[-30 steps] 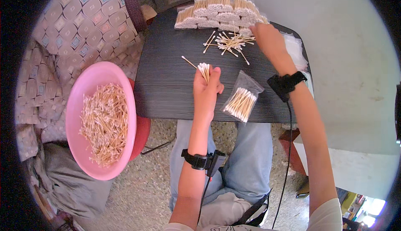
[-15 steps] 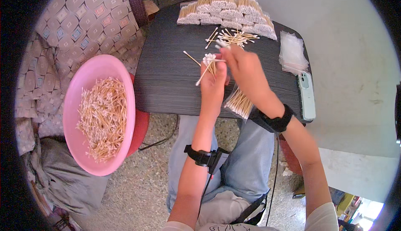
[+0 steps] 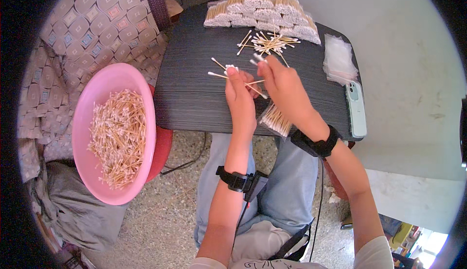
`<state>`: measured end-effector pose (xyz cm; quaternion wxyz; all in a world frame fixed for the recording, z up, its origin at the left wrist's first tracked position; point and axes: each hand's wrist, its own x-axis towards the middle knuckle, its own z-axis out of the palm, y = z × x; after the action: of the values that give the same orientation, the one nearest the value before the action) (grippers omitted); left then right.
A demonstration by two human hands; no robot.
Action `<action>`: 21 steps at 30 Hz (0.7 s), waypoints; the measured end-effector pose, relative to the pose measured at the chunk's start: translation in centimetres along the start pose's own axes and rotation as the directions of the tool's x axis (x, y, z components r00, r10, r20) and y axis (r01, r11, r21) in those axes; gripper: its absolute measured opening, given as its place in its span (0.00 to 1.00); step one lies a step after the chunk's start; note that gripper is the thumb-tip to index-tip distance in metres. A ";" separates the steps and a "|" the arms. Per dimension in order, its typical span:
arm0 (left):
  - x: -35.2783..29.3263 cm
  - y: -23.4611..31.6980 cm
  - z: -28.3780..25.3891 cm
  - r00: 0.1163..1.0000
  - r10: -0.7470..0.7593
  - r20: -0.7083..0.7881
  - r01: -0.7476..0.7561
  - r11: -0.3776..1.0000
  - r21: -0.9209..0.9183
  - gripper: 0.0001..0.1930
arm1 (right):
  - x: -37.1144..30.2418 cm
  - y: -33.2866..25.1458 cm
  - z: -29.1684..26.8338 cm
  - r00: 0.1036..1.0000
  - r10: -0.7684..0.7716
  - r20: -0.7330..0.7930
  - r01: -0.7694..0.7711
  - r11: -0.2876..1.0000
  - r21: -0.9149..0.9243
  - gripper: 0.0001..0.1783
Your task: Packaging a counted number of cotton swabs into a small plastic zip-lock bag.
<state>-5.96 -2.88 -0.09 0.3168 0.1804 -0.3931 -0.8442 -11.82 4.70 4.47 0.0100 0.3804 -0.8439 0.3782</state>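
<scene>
My left hand [image 3: 238, 98] is closed around a bunch of cotton swabs [image 3: 231, 68], whose white tips show above the fingers. A few swabs stick out of it crosswise, to the left and right. Close beside it, my right hand [image 3: 289, 88] pinches a few more cotton swabs [image 3: 258, 58], their tips pointing up and left. Just beyond the hands lies a loose pile of swabs [image 3: 273, 42] on the black table [image 3: 189, 94]. Below my right hand, a clear bag filled with swabs [image 3: 276, 120] rests at the table's near edge, partly covered by the wrist.
Filled swab bags [image 3: 262, 12] are stacked at the table's far edge. Clear plastic bags [image 3: 338, 57] and a pale phone [image 3: 356, 109] lie on the right. A pink basin [image 3: 151, 137] of loose swabs stands left, on a red seat [image 3: 163, 150]. A wall borders the right side.
My left hand has shifted slightly left and turned, its thumb now over the bunch. Swabs in it now jut out on both sides. My right hand has moved a little lower, still pinching its swabs.
</scene>
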 end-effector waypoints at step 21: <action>0.7 -1.9 0.0 0.939 0.341 -0.049 -0.304 0.886 0.350 0.21 | 1.8 -2.0 2.8 0.994 -0.009 -0.113 -0.006 0.991 -0.137 0.13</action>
<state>-7.24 -2.35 -1.61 0.4381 0.2096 -0.5383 -0.6887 -10.98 0.89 4.26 0.0844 0.3573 -0.8656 0.3404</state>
